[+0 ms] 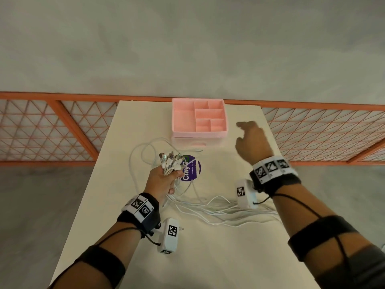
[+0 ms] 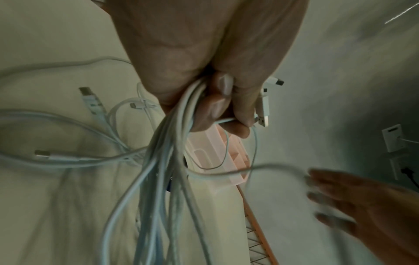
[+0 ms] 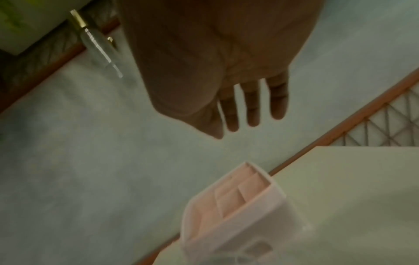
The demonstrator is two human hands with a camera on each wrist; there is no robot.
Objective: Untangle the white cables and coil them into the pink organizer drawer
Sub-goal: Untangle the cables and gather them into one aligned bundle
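My left hand (image 1: 164, 180) grips a bundle of white cables (image 1: 210, 211) just below their plugs (image 1: 170, 161), which fan out above the fist. In the left wrist view the fingers (image 2: 217, 107) curl round the cords (image 2: 163, 179) and the rest trail over the table. The pink organizer (image 1: 199, 118) stands at the table's far edge, its top tray divided into compartments and its drawer closed below. My right hand (image 1: 251, 140) hovers empty to the right of the organizer with its fingers (image 3: 252, 105) straight and spread. The organizer (image 3: 238, 211) shows below that hand.
A white table (image 1: 129, 226) carries everything. A round purple sticker (image 1: 190, 168) lies under the cables. An orange lattice railing (image 1: 62, 130) runs behind the table's far edge. Loose cable loops (image 1: 145, 151) lie left of the organizer's front.
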